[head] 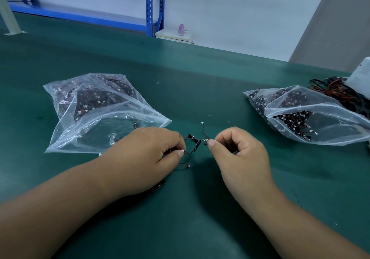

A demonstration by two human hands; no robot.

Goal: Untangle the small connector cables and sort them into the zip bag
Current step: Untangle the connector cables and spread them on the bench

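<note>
Between my two hands hangs a small tangle of connector cables (193, 141): thin red-black wires with black sleeves and tiny white plugs. My left hand (148, 154) pinches one wire near a white plug, with more cable trailing under the palm. My right hand (238, 148) pinches the other end between thumb and forefinger, a loose lead sticking up behind it. An open zip bag (104, 116) holding many such cables lies just behind my left hand. A second open zip bag (308, 116) of cables lies to the right.
The work surface is a green mat (180, 218). A heap of thicker red and black wires (338, 92) and a white object (360, 74) sit at the far right. Blue shelving (154, 6) and a small white cabinet (174, 35) stand beyond the table's far edge.
</note>
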